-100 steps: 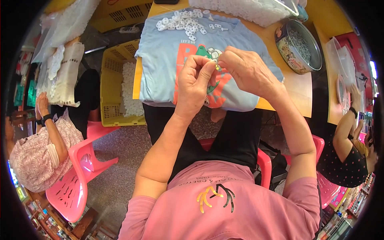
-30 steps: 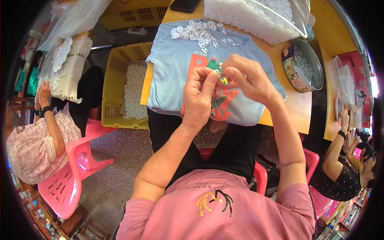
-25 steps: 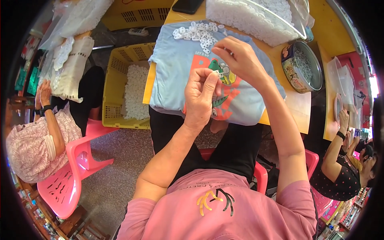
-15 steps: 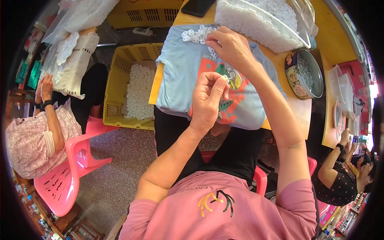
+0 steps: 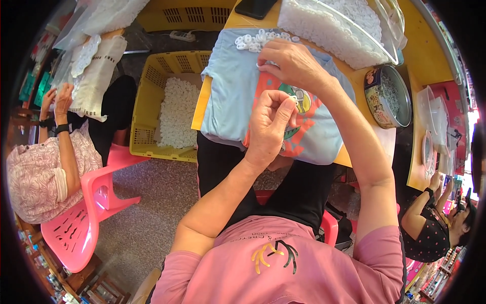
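Observation:
My left hand [image 5: 271,126] pinches a small white plastic piece [image 5: 294,99] between thumb and forefinger, above the printed front of a folded light-blue T-shirt [image 5: 223,96]. Farther off, my right hand [image 5: 296,62] is lowered to the shirt with its fingers curled together. White shows beside its fingertips, but whether they grip a piece is hidden. Just beyond that hand lies a loose cluster of small white ring-shaped pieces [image 5: 258,39] on the cloth.
A clear bin of white pieces [image 5: 331,33] and a round tin of small metal parts [image 5: 387,96] stand on the yellow table. Left of it, a yellow crate [image 5: 144,114] holds more pieces. Two people sit nearby, one on a pink chair [image 5: 76,238]. A dark phone [image 5: 255,7] lies at the back.
My right hand has come down and slightly toward me from the cluster of pieces. The left hand still holds its white piece, a little farther right in the picture.

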Tool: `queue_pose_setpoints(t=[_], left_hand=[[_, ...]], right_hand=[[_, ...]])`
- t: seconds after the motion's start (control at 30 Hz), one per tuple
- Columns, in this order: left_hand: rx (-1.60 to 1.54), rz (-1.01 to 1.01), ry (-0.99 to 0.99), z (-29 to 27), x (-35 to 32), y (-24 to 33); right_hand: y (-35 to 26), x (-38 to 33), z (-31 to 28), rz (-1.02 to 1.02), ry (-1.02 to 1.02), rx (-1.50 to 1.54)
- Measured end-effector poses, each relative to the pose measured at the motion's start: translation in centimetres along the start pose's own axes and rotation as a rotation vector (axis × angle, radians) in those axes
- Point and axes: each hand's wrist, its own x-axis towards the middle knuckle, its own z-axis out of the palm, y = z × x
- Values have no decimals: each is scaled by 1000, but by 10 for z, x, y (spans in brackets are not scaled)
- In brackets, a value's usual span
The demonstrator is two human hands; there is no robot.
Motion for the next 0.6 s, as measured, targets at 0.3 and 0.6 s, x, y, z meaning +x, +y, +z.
queue_pose_setpoints(t=[0.3,0.6], left_hand=[[-18,10,-8,0,-1,-3],[42,12,-13,1,2,-1]], right_hand=[[-3,-15,-4,98,172,267],[-42,-79,-31,673,356,1174]])
